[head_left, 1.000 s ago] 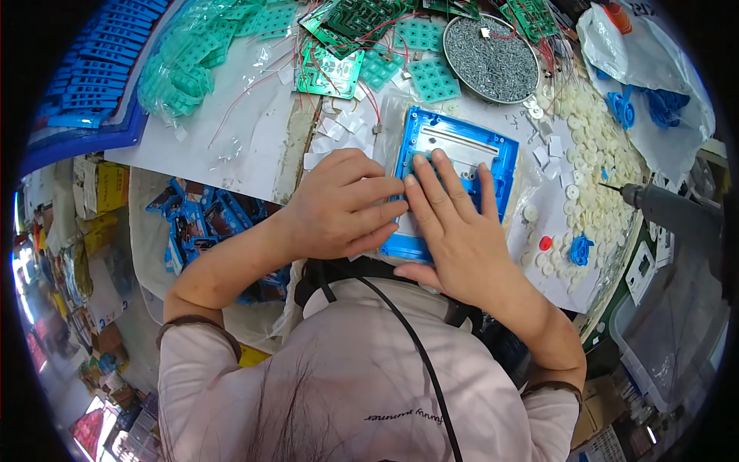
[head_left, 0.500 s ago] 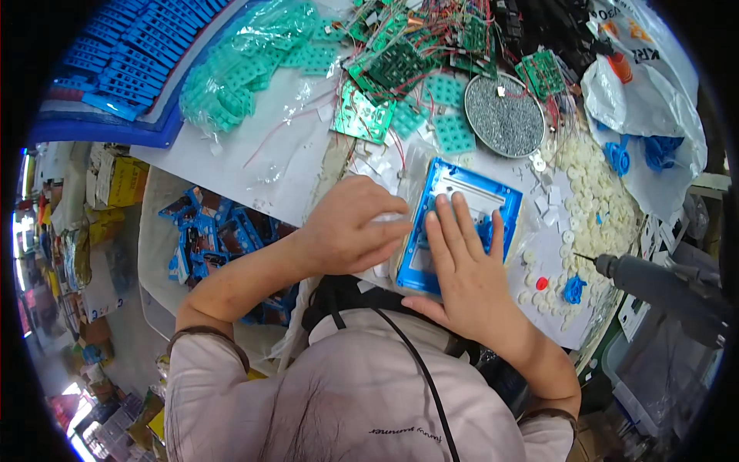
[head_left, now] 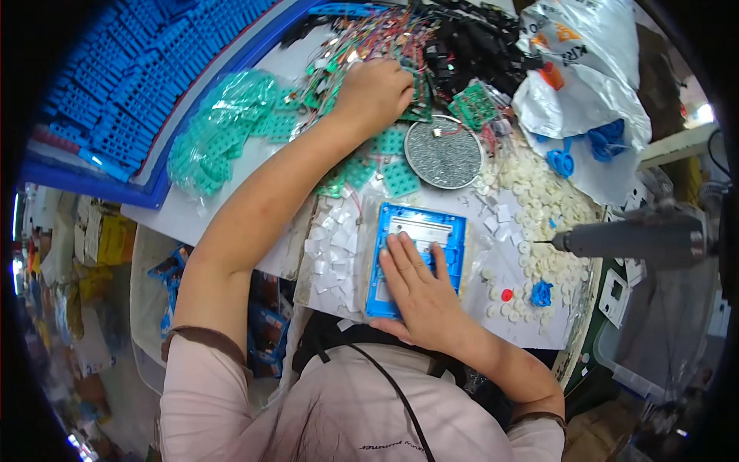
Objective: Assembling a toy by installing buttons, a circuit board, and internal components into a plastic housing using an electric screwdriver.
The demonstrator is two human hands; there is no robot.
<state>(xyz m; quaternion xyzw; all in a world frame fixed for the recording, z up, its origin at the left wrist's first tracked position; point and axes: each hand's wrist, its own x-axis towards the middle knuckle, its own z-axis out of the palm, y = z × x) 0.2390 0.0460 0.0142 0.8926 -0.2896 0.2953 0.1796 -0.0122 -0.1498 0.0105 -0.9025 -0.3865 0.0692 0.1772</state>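
My left hand [head_left: 375, 94] is stretched far forward over a heap of green circuit boards and coloured wires. Its fingers are curled down, and their tips are hidden, so whatever they grip cannot be made out. A dark green circuit board [head_left: 420, 100] lies right beside those fingers. Near me, a blue rectangular plastic casing [head_left: 382, 285] lies open side up on the table. On its lower right part rests my right hand [head_left: 419, 296], flat with fingers spread, covering some of the inside. A pale panel with slots [head_left: 422, 229] shows inside the casing's far half.
A round dish of small metal screws [head_left: 444, 152] stands beyond the casing. White round pieces [head_left: 543, 196] spread to the right, near an electric screwdriver [head_left: 631, 240]. Small white squares [head_left: 332, 258] lie left of the casing. Bagged teal keypads [head_left: 212, 138] and a blue-parts tray [head_left: 158, 189] are at left.
My left hand has moved from beside the casing forward to the circuit-board heap. My right hand stays flat on the casing. The whole view has shifted.
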